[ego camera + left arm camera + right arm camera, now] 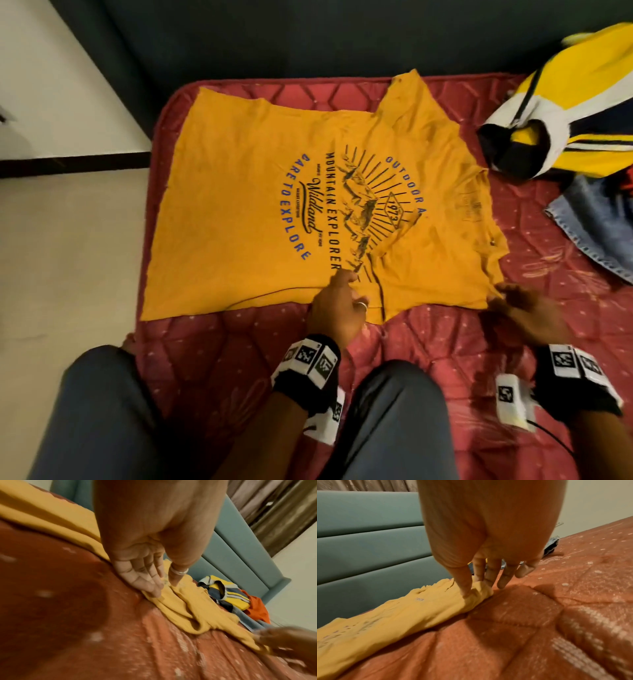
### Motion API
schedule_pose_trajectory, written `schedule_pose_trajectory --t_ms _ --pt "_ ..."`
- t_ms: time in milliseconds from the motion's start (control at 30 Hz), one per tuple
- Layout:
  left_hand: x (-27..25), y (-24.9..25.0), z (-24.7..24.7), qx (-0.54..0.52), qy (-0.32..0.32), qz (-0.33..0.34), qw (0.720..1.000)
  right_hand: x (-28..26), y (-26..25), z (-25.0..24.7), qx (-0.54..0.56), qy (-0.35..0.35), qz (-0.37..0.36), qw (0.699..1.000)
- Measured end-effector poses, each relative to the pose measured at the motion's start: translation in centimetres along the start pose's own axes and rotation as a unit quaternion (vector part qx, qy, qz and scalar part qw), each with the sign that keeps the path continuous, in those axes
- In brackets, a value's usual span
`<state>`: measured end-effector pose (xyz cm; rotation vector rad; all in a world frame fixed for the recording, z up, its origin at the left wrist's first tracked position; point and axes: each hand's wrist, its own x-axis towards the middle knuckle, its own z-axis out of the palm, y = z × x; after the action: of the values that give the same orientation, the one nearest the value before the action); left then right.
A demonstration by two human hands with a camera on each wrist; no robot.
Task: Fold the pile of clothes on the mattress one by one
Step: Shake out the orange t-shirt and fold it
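Observation:
A yellow printed T-shirt (239, 205) lies spread, print up, on the red quilted mattress (239, 342). Its collar points right and its hem left. My left hand (342, 277) rests on the shirt's near edge by the armpit. In the left wrist view this left hand (165, 588) pinches a ridge of the yellow T-shirt (188, 608) between the ringed thumb and the fingers. My right hand (500, 291) is at the near sleeve's end. In the right wrist view the right hand (476, 586) pinches the tip of the T-shirt's sleeve (402, 615) with thumb and forefinger, the other fingers straight.
A yellow, white and navy garment (565, 113) and blue jeans (596, 226) lie heaped at the right, with an orange garment (257, 609) behind. A padded teal panel (368, 534) stands behind the mattress. Bare floor (68, 257) runs along its left edge. My knees (394, 428) are at the front.

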<state>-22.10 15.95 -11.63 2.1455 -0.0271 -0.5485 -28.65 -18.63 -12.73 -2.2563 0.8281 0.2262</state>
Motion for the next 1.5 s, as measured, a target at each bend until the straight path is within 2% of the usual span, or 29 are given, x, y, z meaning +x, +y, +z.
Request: schedule_pose_trajectory --t_ms 67,133,233,300,367,400,500,567,700,767,1000,1133,1200,1267,1500 --pt "-1.2 -2.0 -3.3 -0.050 0.044 -0.031 0.997 -0.9 -0.9 0.6 -0.016 0.060 -0.002 0.998" --pt "-2.6 -4.8 -7.1 -0.066 0.129 -0.063 0.987 -1.7 -1.8 1.5 -0.005 0.096 -0.015 0.995" --pt "-4.9 -9.9 -13.5 0.007 0.267 -0.094 0.959 -2.7 -2.3 3.1 0.027 0.092 -0.026 0.995" --pt "-5.8 -13.2 -17.2 0.046 0.305 -0.161 0.938 -3.0 -2.1 4.0 0.021 0.144 -0.001 0.989" --pt "-6.3 -15.6 -19.8 0.077 0.299 -0.210 0.928 -3.3 -1.6 4.4 0.030 0.222 0.038 0.974" --pt "-6.3 -16.3 -20.5 0.083 0.290 -0.213 0.929 -3.4 -1.2 4.5 0.044 0.239 0.084 0.966" --pt "-6.3 -16.4 -21.4 0.041 0.255 -0.215 0.942 -1.9 2.0 4.3 0.114 0.187 0.129 0.967" --pt "-6.0 -16.1 -21.6 0.010 0.259 -0.220 0.941 0.2 4.9 3.7 0.149 0.162 0.140 0.965" --pt "-5.5 -16.3 -21.4 0.007 0.302 -0.216 0.929 -1.0 1.2 2.8 0.191 0.139 0.185 0.954" --pt "-5.3 -16.3 -21.3 0.009 0.299 -0.223 0.928 -2.0 -0.8 2.7 0.234 0.130 0.200 0.943" --pt "-4.9 -16.7 -21.9 0.003 0.266 -0.228 0.937 -2.7 -1.6 2.6 0.348 0.119 0.220 0.904" --pt "-4.5 -18.1 -22.6 -0.048 0.303 -0.184 0.934 -2.9 -1.7 1.4 0.362 0.143 0.240 0.889" --pt "-4.2 -18.7 -23.2 -0.060 0.303 -0.178 0.934 -3.1 -1.9 1.0 0.349 0.167 0.244 0.889" --pt "-4.0 -19.2 -23.6 -0.065 0.294 -0.184 0.936 -3.2 -2.1 1.1 0.320 0.165 0.237 0.902" --pt "-4.9 -19.1 -23.6 -0.027 0.279 -0.240 0.929 -3.1 -2.5 1.4 0.292 0.130 0.248 0.915"
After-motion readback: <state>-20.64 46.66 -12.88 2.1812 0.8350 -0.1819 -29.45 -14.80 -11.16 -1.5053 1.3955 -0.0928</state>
